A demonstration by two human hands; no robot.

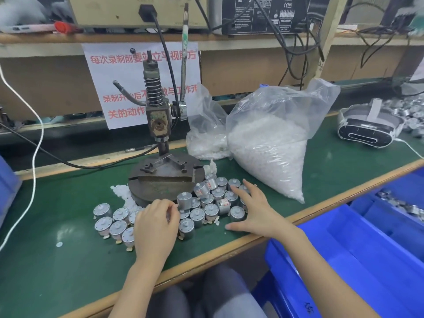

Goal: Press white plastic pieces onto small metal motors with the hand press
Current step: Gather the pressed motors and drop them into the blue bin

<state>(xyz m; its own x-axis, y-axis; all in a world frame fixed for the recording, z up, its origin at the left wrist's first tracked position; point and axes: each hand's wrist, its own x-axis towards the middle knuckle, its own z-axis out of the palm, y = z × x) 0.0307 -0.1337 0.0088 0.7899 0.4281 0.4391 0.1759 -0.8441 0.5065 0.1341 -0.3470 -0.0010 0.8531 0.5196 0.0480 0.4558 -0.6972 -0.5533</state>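
Note:
The hand press (158,125) stands on its round steel base (165,177) at the middle of the green mat, lever (183,65) upright. Several small silver motors (211,198) stand crowded in front of and right of the base, more at the left (110,221). A small heap of white plastic pieces (125,196) lies at the base's left edge. My left hand (156,228) hovers over the motors with fingers curled; whether it pinches something is hidden. My right hand (250,207) lies spread, fingers straight, touching the right motors.
Two clear bags of white plastic pieces (268,143) sit right of the press. A headset (367,127) lies far right. Blue bins (358,249) with motors stand at the table's right front edge. Cables (34,157) run across the left side. My knees are below the table edge.

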